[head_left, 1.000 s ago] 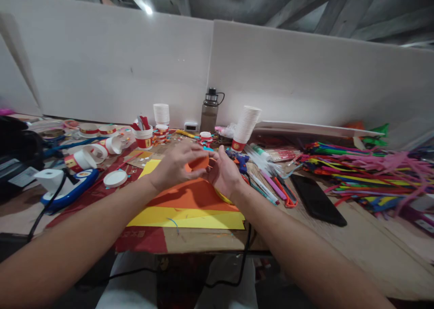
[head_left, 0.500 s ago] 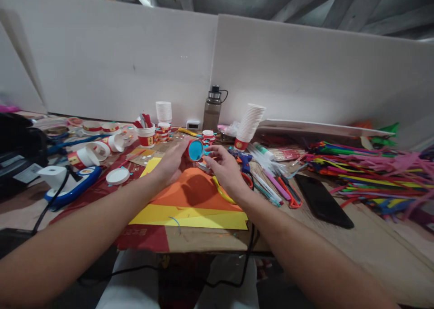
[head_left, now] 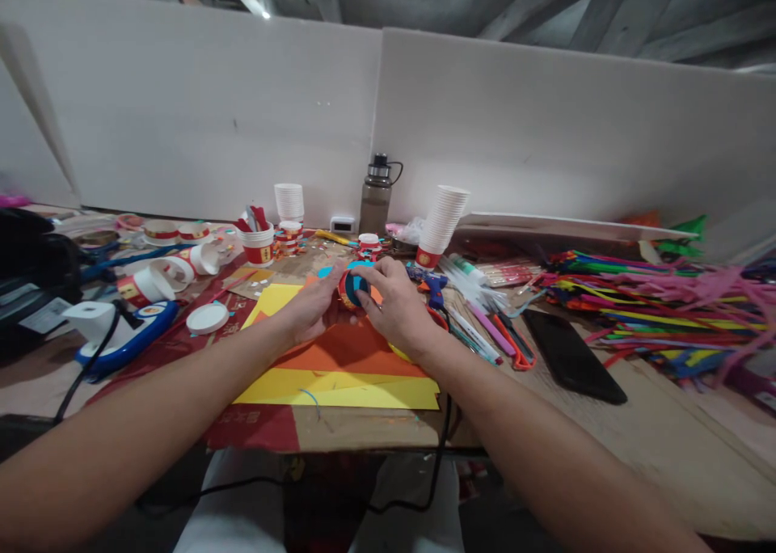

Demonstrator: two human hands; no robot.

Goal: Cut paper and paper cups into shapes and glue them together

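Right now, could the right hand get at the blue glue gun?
Probably yes: the blue glue gun lies close beside the right hand, nothing visibly between, though it's occupied with the red cup piece.

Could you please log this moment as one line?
left hand: holding blue-ended round piece | right hand: touching same piece | underneath: orange paper

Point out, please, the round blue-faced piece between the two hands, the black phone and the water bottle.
Round blue-faced piece [head_left: 357, 288], head view: on its blue face.
Black phone [head_left: 573, 356], head view: middle of its upper face.
Water bottle [head_left: 375, 204], head view: middle of its body.
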